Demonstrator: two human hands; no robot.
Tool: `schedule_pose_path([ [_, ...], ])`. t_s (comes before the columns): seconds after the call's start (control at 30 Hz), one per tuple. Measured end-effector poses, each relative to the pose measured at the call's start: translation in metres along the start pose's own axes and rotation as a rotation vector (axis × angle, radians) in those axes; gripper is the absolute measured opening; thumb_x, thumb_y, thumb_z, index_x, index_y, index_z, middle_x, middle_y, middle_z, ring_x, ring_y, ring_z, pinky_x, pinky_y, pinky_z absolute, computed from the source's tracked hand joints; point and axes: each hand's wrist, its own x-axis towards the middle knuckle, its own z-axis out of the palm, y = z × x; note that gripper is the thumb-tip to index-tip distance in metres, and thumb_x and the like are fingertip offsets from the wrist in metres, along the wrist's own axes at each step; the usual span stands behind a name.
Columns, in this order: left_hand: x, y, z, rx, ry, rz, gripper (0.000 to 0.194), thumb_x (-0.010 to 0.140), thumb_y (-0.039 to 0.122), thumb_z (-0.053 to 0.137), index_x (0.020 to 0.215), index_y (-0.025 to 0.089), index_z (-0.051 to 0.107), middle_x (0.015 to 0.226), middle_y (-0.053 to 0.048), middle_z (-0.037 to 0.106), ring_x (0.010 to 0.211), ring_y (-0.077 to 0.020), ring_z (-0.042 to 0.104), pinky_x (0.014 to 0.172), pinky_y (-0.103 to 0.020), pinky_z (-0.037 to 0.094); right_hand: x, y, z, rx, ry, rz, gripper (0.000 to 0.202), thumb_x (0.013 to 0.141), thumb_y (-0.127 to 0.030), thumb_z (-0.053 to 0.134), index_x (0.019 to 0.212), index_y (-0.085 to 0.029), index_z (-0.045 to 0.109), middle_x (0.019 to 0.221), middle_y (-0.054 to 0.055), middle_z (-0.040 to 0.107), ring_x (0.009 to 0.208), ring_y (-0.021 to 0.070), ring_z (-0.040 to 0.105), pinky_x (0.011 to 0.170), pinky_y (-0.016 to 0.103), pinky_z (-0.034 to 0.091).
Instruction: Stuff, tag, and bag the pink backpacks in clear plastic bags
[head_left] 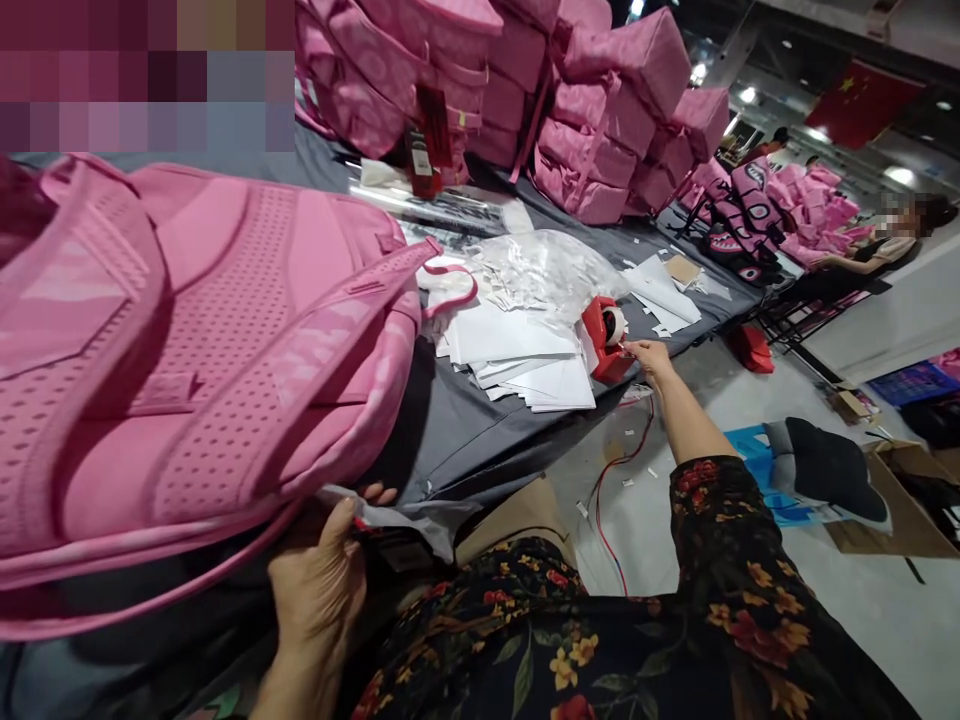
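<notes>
Apparently at tape-drawing, the right hand reaches the red dispenser (its grip's closure, I cannot tell); the left hand clasps pale film. Pulling calls for steadiness.

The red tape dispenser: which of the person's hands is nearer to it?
Right. The right hand has its fingers at the edge of the red tape dispenser; the left hand is farther away, by the pink backpack.

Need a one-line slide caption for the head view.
Right hand at the red tape dispenser, left hand holding thin wrapping beside a pink backpack.
</notes>
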Motion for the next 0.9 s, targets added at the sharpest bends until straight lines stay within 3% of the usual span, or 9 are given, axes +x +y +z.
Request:
schedule_pose_path([
  [0.17,-0.001,-0.001,0.0,0.03,-0.022,0.066,0.046,0.053,0.042,0.093,0.082,0.02,0.065,0.075,0.001,0.072,0.067,-0.0184,0.07,0.079,-0.038,0.063,-0.027,0.007,-0.009,0.116,0.068,-0.077,0.021,0.077,-0.035,0.072,0.073,-0.018,0.06,0.067,0.0,0.064,0.067,0.0129,0.055,0.064,0.024,0.044],
  [0.23,-0.001,-0.002,0.0,0.033,-0.011,0.068,0.045,0.054,0.041,0.092,0.083,0.02,0.065,0.077,0.001,0.072,0.068,-0.0181,0.07,0.076,-0.036,0.062,-0.045,0.013,-0.011,0.318,0.063,0.028,0.024,0.08,-0.035,0.072,0.075,-0.02,0.055,0.062,-0.003,0.059,0.058,0.0103,0.051,0.055,0.021,0.041],
  [0.33,0.0,-0.003,0.003,0.01,0.018,0.064,0.044,0.054,0.039,0.091,0.084,0.019,0.065,0.077,0.001,0.072,0.067,-0.0175,0.07,0.069,-0.033,0.061,-0.066,0.018,-0.002,0.541,0.012,0.194,0.038,0.085,-0.038,0.072,0.072,-0.024,0.039,0.053,-0.011,0.041,0.044,0.0061,0.033,0.041,0.016,0.026],
  [0.43,-0.002,-0.004,0.009,-0.011,0.073,0.088,0.045,0.051,0.039,0.091,0.08,0.017,0.064,0.074,0.001,0.072,0.061,-0.017,0.068,0.062,-0.031,0.059,-0.086,0.005,0.028,0.603,-0.146,0.229,0.048,0.09,-0.038,0.07,0.07,-0.025,0.028,0.052,-0.013,0.026,0.042,0.0048,0.02,0.036,0.014,0.019],
  [0.53,-0.005,-0.007,0.015,-0.021,0.118,0.109,0.046,0.049,0.041,0.09,0.076,0.015,0.064,0.07,-0.001,0.071,0.057,-0.0164,0.067,0.057,-0.028,0.056,-0.128,-0.03,0.072,0.676,-0.49,0.21,0.045,0.09,-0.044,0.07,0.072,-0.025,0.034,0.055,-0.012,0.025,0.043,0.0056,0.019,0.035,0.015,0.019],
  [0.6,-0.004,-0.009,0.018,-0.017,0.099,0.118,0.045,0.05,0.044,0.088,0.075,0.015,0.065,0.067,-0.001,0.07,0.055,-0.0164,0.066,0.055,-0.026,0.053,-0.17,-0.061,0.097,0.7,-0.779,0.084,0.043,0.088,-0.054,0.071,0.077,-0.025,0.042,0.056,-0.011,0.028,0.044,0.0062,0.021,0.037,0.016,0.02],
  [0.7,0.001,-0.009,0.018,-0.01,0.038,0.151,0.042,0.055,0.047,0.087,0.073,0.015,0.067,0.065,-0.002,0.069,0.054,-0.016,0.064,0.055,-0.026,0.051,-0.228,-0.109,0.115,0.553,-1.085,-0.34,0.041,0.087,-0.059,0.07,0.081,-0.023,0.051,0.059,-0.008,0.039,0.049,0.0076,0.033,0.046,0.02,0.032],
  [0.8,0.004,-0.008,0.017,0.001,0.021,0.26,0.038,0.06,0.047,0.086,0.071,0.016,0.068,0.068,-0.002,0.069,0.061,-0.0148,0.062,0.061,-0.026,0.049,-0.259,-0.147,0.129,0.302,-1.176,-0.827,0.035,0.095,-0.053,0.062,0.082,-0.021,0.06,0.071,-0.001,0.057,0.063,0.0111,0.049,0.061,0.024,0.04],
  [0.9,0.003,-0.007,0.016,0.03,0.041,0.316,0.039,0.059,0.048,0.088,0.074,0.016,0.071,0.068,-0.001,0.069,0.063,-0.015,0.059,0.063,-0.026,0.047,-0.267,-0.163,0.148,0.075,-1.084,-1.117,0.03,0.102,-0.045,0.053,0.088,-0.021,0.064,0.081,0.002,0.065,0.071,0.0136,0.055,0.065,0.025,0.038],
])
